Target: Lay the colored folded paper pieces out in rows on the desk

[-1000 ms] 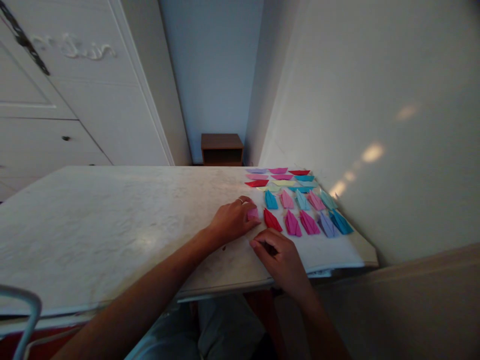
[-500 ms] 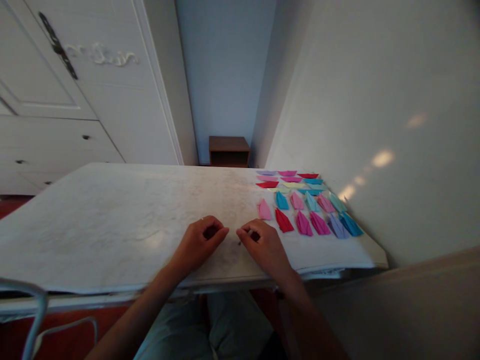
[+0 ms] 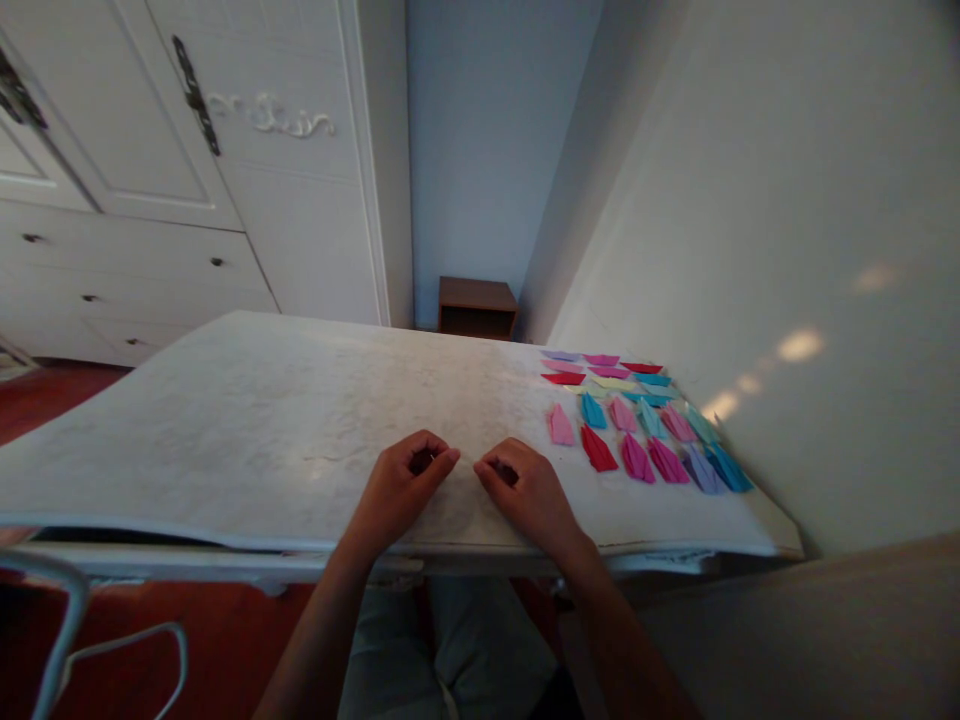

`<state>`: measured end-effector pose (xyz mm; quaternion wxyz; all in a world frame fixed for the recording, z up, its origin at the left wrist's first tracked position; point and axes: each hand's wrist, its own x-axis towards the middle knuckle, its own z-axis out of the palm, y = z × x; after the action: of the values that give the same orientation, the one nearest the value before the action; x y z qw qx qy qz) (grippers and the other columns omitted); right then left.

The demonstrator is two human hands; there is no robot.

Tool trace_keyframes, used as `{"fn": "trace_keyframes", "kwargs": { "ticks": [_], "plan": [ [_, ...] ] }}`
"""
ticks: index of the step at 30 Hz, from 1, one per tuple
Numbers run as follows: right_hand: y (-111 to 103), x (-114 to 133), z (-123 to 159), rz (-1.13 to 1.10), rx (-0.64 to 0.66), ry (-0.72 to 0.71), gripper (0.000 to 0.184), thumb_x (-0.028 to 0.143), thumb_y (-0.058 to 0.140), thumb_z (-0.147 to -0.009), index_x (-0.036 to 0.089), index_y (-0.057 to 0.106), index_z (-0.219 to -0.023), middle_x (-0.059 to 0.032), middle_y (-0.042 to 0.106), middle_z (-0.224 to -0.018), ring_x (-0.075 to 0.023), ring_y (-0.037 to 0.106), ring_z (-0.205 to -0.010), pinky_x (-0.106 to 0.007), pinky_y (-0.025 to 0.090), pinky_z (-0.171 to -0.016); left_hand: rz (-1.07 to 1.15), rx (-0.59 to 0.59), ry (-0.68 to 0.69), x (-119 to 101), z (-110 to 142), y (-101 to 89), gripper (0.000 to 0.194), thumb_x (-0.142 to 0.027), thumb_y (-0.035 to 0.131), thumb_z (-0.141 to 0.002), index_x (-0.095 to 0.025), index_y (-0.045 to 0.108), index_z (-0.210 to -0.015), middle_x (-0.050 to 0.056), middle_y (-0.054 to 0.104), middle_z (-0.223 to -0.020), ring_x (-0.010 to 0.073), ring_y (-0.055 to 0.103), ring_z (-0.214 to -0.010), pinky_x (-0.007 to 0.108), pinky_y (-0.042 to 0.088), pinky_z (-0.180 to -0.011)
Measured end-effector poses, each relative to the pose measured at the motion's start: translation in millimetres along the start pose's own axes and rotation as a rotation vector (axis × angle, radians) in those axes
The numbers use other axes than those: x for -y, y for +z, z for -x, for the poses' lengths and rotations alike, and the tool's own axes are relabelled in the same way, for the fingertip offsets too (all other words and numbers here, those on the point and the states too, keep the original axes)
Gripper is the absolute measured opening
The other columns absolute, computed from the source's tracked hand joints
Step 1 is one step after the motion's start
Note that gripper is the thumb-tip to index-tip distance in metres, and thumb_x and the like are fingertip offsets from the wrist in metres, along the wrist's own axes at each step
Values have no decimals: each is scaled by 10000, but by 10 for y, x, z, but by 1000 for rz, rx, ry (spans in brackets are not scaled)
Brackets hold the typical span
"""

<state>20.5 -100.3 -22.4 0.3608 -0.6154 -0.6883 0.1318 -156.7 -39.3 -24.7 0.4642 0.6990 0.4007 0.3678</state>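
My left hand (image 3: pixel 409 485) rests near the table's front edge, its thumb pressed against the curled fingers so that a small hollow shows. Mirroring it, my right hand (image 3: pixel 529 490) is closed the same way. A narrow gap separates the two sets of fingertips, and I see nothing held in either. Right of my right hand lie several folded paper pieces, among them a pink one (image 3: pixel 560 425), a red one (image 3: pixel 598 449) and a magenta one (image 3: pixel 637 459). Behind these are flat boat-shaped paper pieces, such as a red one (image 3: pixel 562 379).
A pale marbled cover lies over the table (image 3: pixel 247 430). The wall (image 3: pixel 750 250) runs along its right side. Beyond stand a white wardrobe (image 3: pixel 300 220) and a small brown cabinet (image 3: pixel 478 294). A white metal frame (image 3: pixel 71 610) is at the lower left.
My view has turned slightly left, so the table and paper pieces appear shifted right. Both hands keep the same closed pose and position in front of me.
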Motion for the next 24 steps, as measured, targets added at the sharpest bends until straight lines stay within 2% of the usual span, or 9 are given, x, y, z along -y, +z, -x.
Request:
{"fn": "trace_keyframes", "kwargs": {
  "ticks": [24],
  "plan": [
    [-7, 13, 7, -4, 11, -9, 142, 244, 602, -885, 158, 628, -775, -13, 587, -781, -128, 512, -742, -268, 357, -692, 120, -38, -82, -67, 32, -47, 382, -506, 643, -763, -130, 581, -740, -13, 508, -575, 88, 455, -526, 188, 340, -487]
  ]
}}
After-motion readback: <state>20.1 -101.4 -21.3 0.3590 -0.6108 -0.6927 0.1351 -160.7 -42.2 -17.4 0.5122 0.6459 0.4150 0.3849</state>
